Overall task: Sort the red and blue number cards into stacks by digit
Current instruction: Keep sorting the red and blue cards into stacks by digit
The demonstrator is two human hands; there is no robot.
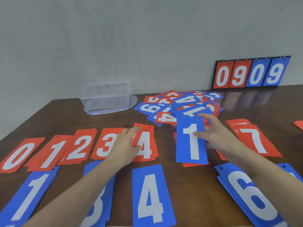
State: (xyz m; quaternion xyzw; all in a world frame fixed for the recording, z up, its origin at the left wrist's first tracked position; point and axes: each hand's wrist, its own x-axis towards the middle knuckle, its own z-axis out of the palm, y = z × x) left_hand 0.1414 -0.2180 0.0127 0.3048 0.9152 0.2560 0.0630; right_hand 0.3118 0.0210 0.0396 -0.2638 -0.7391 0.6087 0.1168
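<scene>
Looking from the near edge outward, I see a row of blue stacks: a blue 1 stack [31, 194] at near left, a blue stack mostly hidden under my left forearm that may be a 3, a blue 4 stack [151, 196] in the middle, and a blue 6 stack [249, 194] at near right. Beyond them runs a red row: 0 [18, 156], 1 [50, 153], 2 [81, 145], 3 [106, 145], the red 4 stack [145, 144], and a red 7 stack [254, 139] to the right. My left hand [126, 145] grips the left edge of the top red 4, thumb over its face. My right hand [213, 133] pinches a blue 1 card [191, 141] by its right edge, held above a red stack whose digit is hidden. Farther out, a jumbled pile of cards [182, 105] lies unsorted, with a clear plastic box [106, 97] to its left and a flip scoreboard [250, 72] against the wall at far right. I judge the sort roughly halfway: many stacks are started, the pile is still large, and this blue 1 belongs at near left.
</scene>
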